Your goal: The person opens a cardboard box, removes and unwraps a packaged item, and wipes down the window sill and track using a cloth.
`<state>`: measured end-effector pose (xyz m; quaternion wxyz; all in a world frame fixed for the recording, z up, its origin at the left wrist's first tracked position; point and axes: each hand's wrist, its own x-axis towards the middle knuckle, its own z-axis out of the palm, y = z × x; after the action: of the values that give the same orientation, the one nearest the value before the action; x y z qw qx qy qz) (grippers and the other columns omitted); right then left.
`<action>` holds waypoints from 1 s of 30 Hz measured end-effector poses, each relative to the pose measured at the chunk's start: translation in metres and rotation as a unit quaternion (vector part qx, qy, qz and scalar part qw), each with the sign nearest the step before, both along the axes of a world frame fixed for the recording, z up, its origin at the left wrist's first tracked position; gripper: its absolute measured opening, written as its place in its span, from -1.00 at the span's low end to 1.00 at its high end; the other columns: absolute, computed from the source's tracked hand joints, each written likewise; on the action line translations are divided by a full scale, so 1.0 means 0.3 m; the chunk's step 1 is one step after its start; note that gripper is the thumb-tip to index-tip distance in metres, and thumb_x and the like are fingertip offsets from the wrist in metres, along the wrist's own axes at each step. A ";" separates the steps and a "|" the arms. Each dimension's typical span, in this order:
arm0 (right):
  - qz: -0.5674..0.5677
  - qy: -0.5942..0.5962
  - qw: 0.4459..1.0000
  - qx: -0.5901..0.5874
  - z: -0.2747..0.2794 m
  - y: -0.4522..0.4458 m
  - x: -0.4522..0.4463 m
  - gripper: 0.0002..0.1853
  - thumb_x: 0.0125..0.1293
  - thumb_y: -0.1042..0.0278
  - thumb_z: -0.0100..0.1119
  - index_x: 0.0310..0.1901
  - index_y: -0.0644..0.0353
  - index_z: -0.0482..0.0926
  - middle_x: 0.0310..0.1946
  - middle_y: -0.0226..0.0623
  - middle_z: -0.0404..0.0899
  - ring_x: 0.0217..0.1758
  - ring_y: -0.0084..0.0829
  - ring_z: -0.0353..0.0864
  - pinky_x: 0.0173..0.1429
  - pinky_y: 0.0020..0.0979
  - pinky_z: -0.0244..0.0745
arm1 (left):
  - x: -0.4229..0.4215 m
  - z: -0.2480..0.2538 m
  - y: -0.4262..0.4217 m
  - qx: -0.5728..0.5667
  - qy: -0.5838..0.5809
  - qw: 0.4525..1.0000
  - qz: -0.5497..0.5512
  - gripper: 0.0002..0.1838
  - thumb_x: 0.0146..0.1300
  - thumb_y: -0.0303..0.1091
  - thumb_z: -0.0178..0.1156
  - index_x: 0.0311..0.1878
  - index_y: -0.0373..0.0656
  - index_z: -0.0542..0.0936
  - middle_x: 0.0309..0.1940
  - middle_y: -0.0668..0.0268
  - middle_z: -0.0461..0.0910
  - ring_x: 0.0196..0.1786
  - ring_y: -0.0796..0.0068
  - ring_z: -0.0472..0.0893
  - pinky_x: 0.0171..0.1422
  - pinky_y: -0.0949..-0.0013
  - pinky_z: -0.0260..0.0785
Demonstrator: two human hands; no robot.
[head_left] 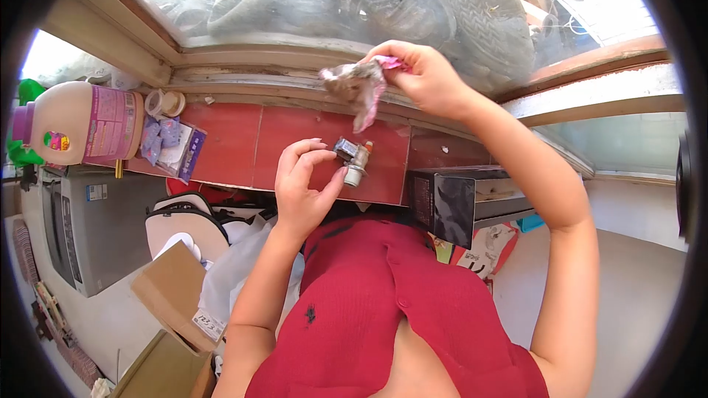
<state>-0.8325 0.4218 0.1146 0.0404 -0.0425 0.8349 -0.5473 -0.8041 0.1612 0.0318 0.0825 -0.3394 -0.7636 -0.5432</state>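
Note:
A small solenoid valve (355,160) with a dark block, a pale round fitting and an orange tip is over the red tiled sill (291,133). My left hand (304,180) pinches it from the left between thumb and forefinger; the other fingers are bent. Whether the valve rests on the tiles or is slightly raised, I cannot tell. Above and to its right, my right hand (424,77) is closed on a crumpled, dirty pink-and-grey rag (358,88). The rag hangs down from my fingers, apart from the valve.
On the sill's left stand a large jug (110,121), tape rolls (166,103) and blue packets (161,136). A black box (446,203) is at the right. Below left are a grey appliance (110,225) and a cardboard box (177,295). Window glass (295,11) borders the sill, shoes behind it.

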 end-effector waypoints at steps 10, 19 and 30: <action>-0.046 0.045 0.899 0.433 0.205 0.187 0.299 -0.74 0.20 0.58 0.09 -0.05 0.24 0.55 -0.22 0.01 0.58 -0.10 0.06 0.58 -0.02 -0.14 0.51 | -0.014 0.008 -0.010 0.026 -0.081 0.996 0.032 -0.71 0.02 -0.53 0.44 -0.18 -0.18 0.60 -0.09 0.18 0.57 0.02 0.27 0.58 0.15 0.26 0.40; -0.028 -0.070 0.849 0.523 -0.110 0.225 0.319 -0.81 0.11 0.56 0.16 -0.21 0.32 0.51 -0.28 0.07 0.53 -0.09 0.12 0.55 -0.02 -0.01 0.47 | 0.012 -0.022 0.006 0.033 -0.089 0.995 -0.020 -0.68 -0.01 -0.55 0.45 -0.17 -0.18 0.59 -0.09 0.16 0.57 0.04 0.24 0.59 0.14 0.24 0.42; 0.007 0.139 0.932 0.335 -0.214 -0.237 -0.129 -0.71 0.08 0.36 0.35 -0.20 0.26 0.52 -0.28 0.01 0.57 -0.12 0.08 0.56 -0.02 -0.07 0.48 | 0.012 -0.018 -0.053 0.021 -0.083 0.996 0.027 -0.68 -0.02 -0.53 0.46 -0.18 -0.19 0.59 -0.11 0.15 0.57 0.02 0.22 0.59 0.13 0.24 0.43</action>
<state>-0.8714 0.3506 0.0505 -0.0606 -0.1084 0.9667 -0.2238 -0.8007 0.1454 0.0263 0.0407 -0.2709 -0.7648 -0.5831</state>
